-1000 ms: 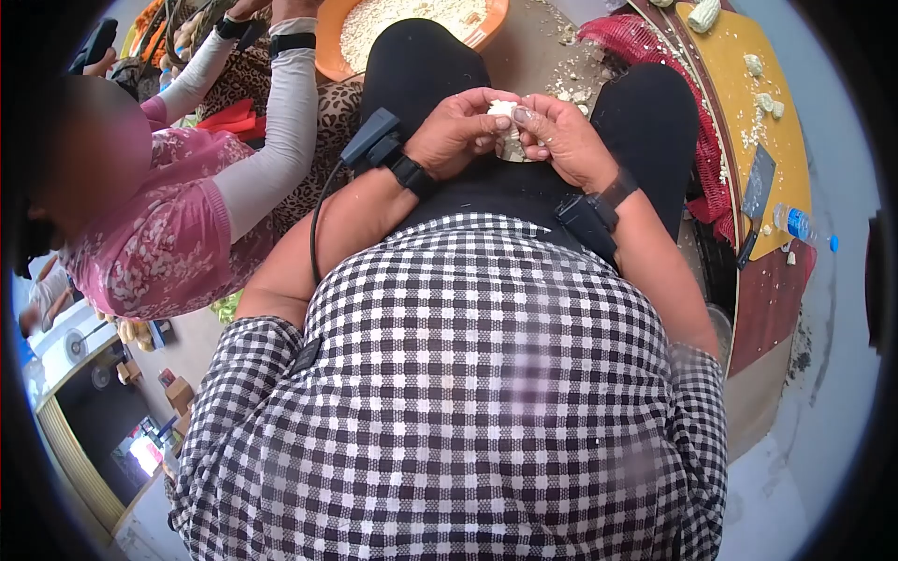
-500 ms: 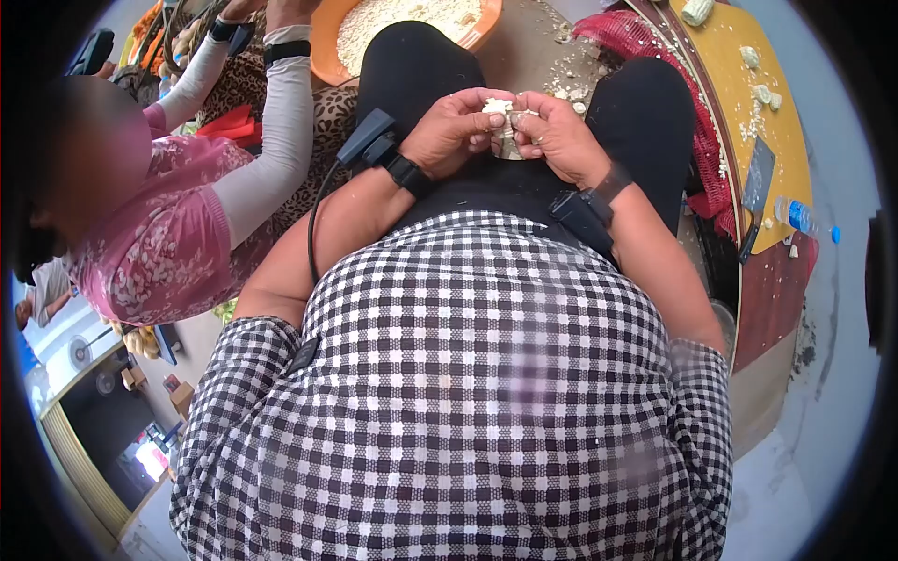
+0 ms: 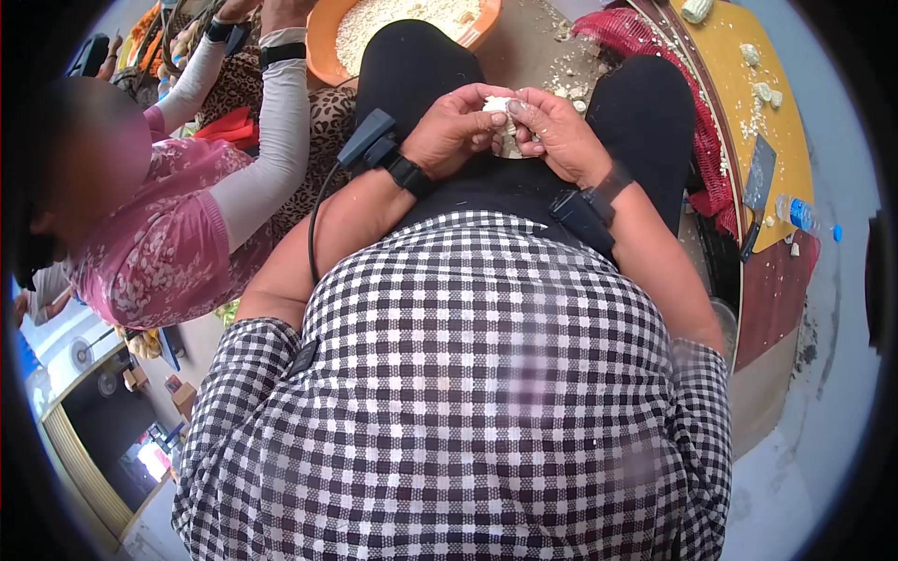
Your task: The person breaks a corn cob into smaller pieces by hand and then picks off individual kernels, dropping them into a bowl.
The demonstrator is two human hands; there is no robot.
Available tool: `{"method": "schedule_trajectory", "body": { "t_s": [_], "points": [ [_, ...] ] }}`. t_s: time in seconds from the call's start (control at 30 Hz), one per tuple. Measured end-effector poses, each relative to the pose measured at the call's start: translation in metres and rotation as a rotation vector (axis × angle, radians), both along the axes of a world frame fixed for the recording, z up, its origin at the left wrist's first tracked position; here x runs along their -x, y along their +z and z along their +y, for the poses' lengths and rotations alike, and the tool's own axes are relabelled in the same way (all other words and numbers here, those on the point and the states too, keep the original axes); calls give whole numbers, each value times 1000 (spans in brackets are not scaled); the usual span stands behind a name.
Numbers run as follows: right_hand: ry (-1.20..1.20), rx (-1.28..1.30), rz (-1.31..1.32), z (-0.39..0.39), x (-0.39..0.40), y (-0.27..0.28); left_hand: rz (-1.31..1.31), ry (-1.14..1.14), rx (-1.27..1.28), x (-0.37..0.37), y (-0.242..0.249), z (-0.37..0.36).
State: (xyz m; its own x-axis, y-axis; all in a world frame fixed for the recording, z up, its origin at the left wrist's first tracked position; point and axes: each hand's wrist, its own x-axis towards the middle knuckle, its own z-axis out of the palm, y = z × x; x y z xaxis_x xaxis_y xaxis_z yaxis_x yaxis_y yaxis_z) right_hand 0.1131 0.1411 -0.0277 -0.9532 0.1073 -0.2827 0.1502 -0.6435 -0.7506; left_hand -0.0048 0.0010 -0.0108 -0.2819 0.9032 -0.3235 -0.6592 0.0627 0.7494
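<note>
Corn piece [image 3: 497, 105] sits above the lap [image 3: 477, 187], pinched by the left hand [image 3: 454, 128] and right hand [image 3: 567, 136], likely because something so small needs steadying from both sides; an orange bowl [image 3: 325, 47] holds loose kernels [image 3: 393, 25] near the left knee [image 3: 419, 56].

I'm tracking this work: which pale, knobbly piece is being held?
The pale, knobbly piece pinched between left hand and right hand; those on the flat yellow board lie untouched.
</note>
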Motion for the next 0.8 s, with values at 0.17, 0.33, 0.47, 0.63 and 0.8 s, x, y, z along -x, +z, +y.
{"method": "schedule_trajectory", "body": {
  "t_s": [0.17, 0.33, 0.47, 0.63, 0.8],
  "points": [
    [6, -32, -27, -1, 1, 1, -14, -20, 8, 1, 1, -2],
    [4, 6, -15, -2, 1, 4, -46, -29, 1, 3, 0, -4],
    [3, 44, 4, -3, 0, 4, -73, -36, -10, 3, 2, -5],
    [-16, 59, 11, -2, 0, 7, -98, -17, -40, 4, 2, -4],
    [0, 40, 18, -1, -2, 10, -135, 0, -34, 4, 3, -4]
  ]
}}
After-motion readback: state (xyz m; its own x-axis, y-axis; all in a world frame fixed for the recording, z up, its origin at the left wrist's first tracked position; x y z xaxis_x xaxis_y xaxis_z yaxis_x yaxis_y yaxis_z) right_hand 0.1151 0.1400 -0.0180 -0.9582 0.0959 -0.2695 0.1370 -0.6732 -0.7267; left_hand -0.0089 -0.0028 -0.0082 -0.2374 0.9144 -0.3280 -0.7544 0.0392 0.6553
